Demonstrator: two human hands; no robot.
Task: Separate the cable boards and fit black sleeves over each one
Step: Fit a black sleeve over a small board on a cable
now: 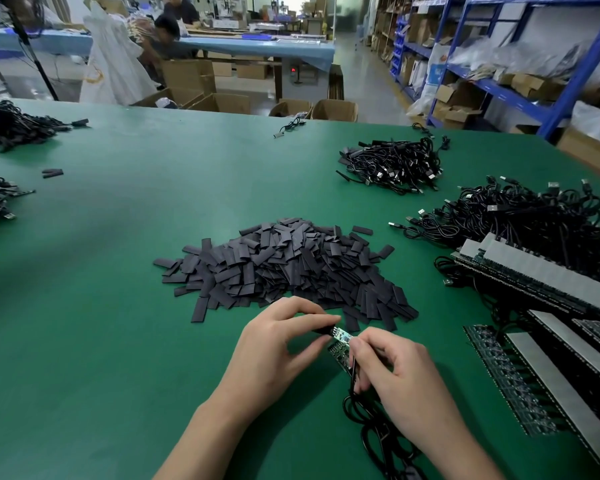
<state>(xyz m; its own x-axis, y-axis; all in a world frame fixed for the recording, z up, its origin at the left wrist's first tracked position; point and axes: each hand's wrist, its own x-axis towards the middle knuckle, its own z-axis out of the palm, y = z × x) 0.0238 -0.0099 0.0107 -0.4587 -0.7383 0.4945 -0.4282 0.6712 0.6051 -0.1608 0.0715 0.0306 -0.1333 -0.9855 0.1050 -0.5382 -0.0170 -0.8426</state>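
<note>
Currently: left hand [278,344] pinches black sleeve [320,330]; right hand [395,372] grips cable board [342,342]. Board's long axis points far-left, tip at the sleeve's mouth, just left.

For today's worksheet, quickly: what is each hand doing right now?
Left hand: pinching a black sleeve.
Right hand: gripping the cable board.

A green tabletop [118,306] fills the near view. Past its far edge, open cardboard boxes [335,110] stand on the floor. On the right, blue shelving [568,81] holds cartons and plastic bags. Far left, a person [163,32] bends at a blue-covered bench [257,46], beside a tall white bag [115,64] and a black stand [32,53].
</note>
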